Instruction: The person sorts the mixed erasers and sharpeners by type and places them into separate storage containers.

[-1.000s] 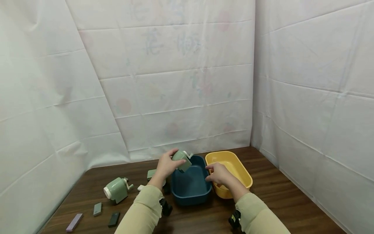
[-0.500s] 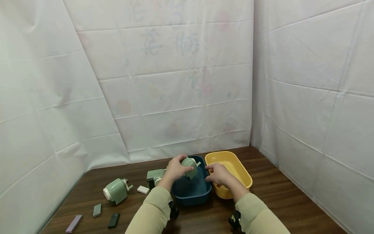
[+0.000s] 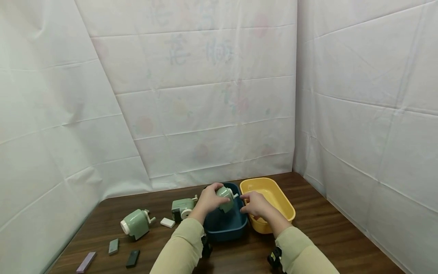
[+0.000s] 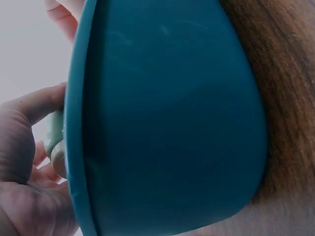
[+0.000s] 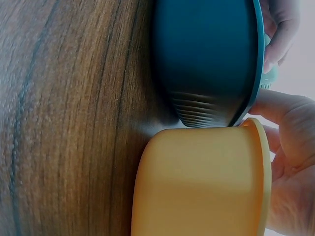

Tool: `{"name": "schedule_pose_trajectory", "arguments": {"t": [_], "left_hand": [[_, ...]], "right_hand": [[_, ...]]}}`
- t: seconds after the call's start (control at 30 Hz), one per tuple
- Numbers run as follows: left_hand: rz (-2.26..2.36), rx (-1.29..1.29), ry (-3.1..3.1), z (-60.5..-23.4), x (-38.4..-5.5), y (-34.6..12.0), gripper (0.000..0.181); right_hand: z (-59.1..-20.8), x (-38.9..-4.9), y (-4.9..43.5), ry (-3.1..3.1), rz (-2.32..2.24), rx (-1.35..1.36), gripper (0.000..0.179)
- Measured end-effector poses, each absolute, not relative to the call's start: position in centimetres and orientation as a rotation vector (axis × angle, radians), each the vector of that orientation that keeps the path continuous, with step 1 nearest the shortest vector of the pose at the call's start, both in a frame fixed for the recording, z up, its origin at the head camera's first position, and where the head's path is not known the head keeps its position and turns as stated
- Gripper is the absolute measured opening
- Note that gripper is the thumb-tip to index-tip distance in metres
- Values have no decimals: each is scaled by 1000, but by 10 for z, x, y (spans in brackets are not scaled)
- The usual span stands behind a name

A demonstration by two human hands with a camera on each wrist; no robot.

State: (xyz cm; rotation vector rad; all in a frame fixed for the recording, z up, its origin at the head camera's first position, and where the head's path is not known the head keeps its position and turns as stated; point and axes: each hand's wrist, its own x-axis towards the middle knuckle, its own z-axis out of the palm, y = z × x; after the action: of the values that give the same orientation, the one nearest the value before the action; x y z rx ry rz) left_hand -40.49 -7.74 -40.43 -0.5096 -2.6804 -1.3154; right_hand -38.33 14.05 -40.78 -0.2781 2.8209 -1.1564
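Note:
My left hand (image 3: 209, 199) grips a green hand-crank pencil sharpener (image 3: 226, 199) inside the mouth of the blue bin (image 3: 224, 235). In the left wrist view, the bin's wall (image 4: 172, 113) hides most of that sharpener. My right hand (image 3: 258, 205) hovers over the seam between the two bins, its fingertips at the blue bin's right rim and above the yellow bin (image 3: 287, 203). Seen from the right wrist, the thumb (image 5: 268, 104) lies against the blue rim, while the other fingers are partly hidden behind the yellow rim.
Two more green pencil sharpeners stand on the wooden table: one sharpener (image 3: 137, 223) at left, another sharpener (image 3: 183, 207) beside the blue bin. Small blocks lie around them: a white block (image 3: 167, 222), a grey block (image 3: 113, 246), a dark block (image 3: 132, 258) and a purple block (image 3: 86, 262).
My left hand has carried the sharpener rightward and lower, into the blue bin's mouth. That uncovers the sharpener and white block to the bin's left. My right hand has stayed in place.

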Motion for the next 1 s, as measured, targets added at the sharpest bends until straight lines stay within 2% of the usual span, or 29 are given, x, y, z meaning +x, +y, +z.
{"name": "schedule_pose_trajectory", "arguments": {"t": [0.37,1.0], "left_hand": [[-1421,-468,-2624,-394,-399,-74,56],[-1326,-508,-2637,-385,-396,-79,56]], "right_hand": [[-408,-385,140,2818,-1164,-277,54],[-409,-383,139,2815,-1179,-257,55]]}}
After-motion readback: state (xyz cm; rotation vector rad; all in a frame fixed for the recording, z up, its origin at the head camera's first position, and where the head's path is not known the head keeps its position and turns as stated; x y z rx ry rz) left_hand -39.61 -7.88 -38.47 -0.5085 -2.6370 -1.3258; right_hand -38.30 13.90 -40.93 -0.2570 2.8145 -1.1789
